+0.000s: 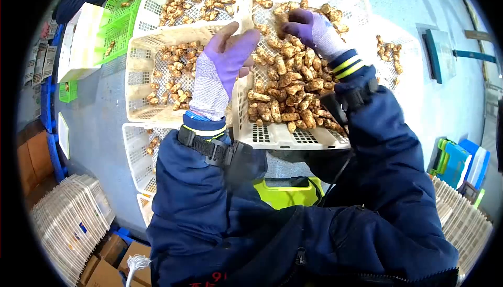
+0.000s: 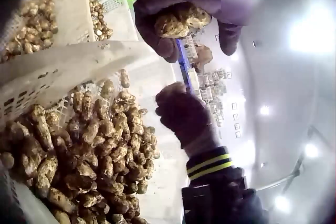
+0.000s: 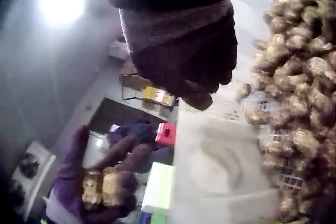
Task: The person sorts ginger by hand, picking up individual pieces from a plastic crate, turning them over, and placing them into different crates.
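Note:
My purple-gloved left hand (image 1: 226,59) is raised over the wall between two white crates. In the left wrist view its curled fingers hold two stubby, brown-and-cream mushrooms (image 2: 181,20), and the right wrist view shows the same pair of mushrooms (image 3: 101,187) in its palm. My right hand (image 1: 313,28), gloved alike, is over the back of the large crate (image 1: 314,139), its fingers bent close to the mushrooms (image 1: 293,80) heaped there. From the right wrist the back of that hand (image 3: 184,50) hides most of its grasp, and I cannot tell whether it pinches a mushroom.
To the left, white crates (image 1: 137,85) hold smaller mushrooms (image 1: 175,69). Another crate (image 1: 411,80) with a few mushrooms stands right. Green baskets (image 1: 118,38) line the back left. Stacked white crates (image 1: 70,224) are at lower left, and a lime-green bin (image 1: 288,195) sits below the large crate.

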Demonstrator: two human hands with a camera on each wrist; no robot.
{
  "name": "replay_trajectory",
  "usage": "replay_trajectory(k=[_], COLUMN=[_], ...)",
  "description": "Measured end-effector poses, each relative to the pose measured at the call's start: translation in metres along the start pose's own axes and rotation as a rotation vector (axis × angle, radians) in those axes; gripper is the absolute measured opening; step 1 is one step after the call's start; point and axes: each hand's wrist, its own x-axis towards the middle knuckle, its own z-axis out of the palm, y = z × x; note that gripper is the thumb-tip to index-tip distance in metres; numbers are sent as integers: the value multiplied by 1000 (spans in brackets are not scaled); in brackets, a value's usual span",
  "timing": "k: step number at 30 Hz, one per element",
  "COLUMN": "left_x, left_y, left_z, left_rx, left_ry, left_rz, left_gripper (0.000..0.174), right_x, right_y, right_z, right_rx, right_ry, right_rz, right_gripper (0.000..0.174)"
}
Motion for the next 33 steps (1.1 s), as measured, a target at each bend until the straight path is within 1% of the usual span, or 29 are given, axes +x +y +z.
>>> replay_trajectory(k=[2, 3, 4, 5, 6, 7, 9, 10, 11, 12, 13, 14, 16, 17, 18, 20, 21, 23, 25, 28, 29, 30, 31, 32, 33], left_x=[-2, -1, 0, -3, -5, -6, -5, -2, 1, 4, 5, 3, -1, -1, 8, 13, 11, 6, 4, 2, 2, 1, -2, -3, -4], left_y=[-3, -3, -3, -5, -6, -5, -4, -7, -12, -16, -19, -20, -16, -12, -17, -19, -17, -11, -10, -4, -2, 2, 6, 7, 6], left_z=[3, 2, 0, -1, -1, -1, -1, -2, -6, -10, -9, -7, 0, 1, -4, -8, -6, -1, 1, 3, 3, 5, 9, 10, 9], left_rx=[-136, -242, -347, -238, -123, -196, -342, -295, -247, -195, -56, -163, -383, -480, -716, -900, -855, -764, -836, -909, -934, -961, -911, -903, -895], left_ry=[-56, -134, -207, -218, -229, -202, -147, -189, -227, -264, -261, -219, -143, -110, -158, -282, -278, -271, -301, -341, -368, -396, -370, -396, -424], left_rz=[52, 1, -50, 92, 234, 221, 188, 227, 266, 304, 422, 324, 136, 46, -78, -125, -94, -25, -41, -67, -74, -81, -84, -77, -71], left_gripper=[50, 49, 48, 46, 45, 41, 34, 36, 39, 42, 41, 41, 42, 46, 49, 49, 49, 48, 48, 52, 53, 54, 60, 59, 59], right_x=[-15, -24, -17, -4, 11, 26, 51, 57, 59, 58, 58, 57, 59, 55, 54, 46, 39, 30, 33, 27, 20, 15, 14, 8, -2], right_y=[-39, -55, -52, -34, -11, 12, 67, 91, 110, 112, 114, 112, 106, 107, 106, 106, 106, 106, 109, 98, 99, 94, 100, 93, 87], right_z=[-20, -28, -39, -51, -54, -58, -36, -23, -7, 4, 9, 21, 21, 23, 22, 23, 24, 26, 25, 19, 17, 9, 3, -6, -14], right_rx=[-100, -58, 47, -71, -223, -373, -740, -921, -923, -922, -821, -882, -862, -881, -873, -909, -923, -909, -833, -783, -621, -455, -199, 55, 473], right_ry=[-156, -161, -135, 42, 93, 130, -69, -176, -170, -165, -124, -11, -69, 6, -1, -8, -25, 4, 20, -84, 0, 43, 84, 126, 100], right_rz=[-328, -384, -339, -265, -177, -84, 138, 252, 283, 311, 299, 327, 408, 385, 388, 282, 218, 180, 130, 131, 137, 215, 180, 143, 179], right_gripper=[48, 44, 43, 41, 39, 37, 35, 34, 36, 39, 40, 40, 36, 35, 35, 34, 34, 35, 35, 38, 39, 40, 38, 37, 39])
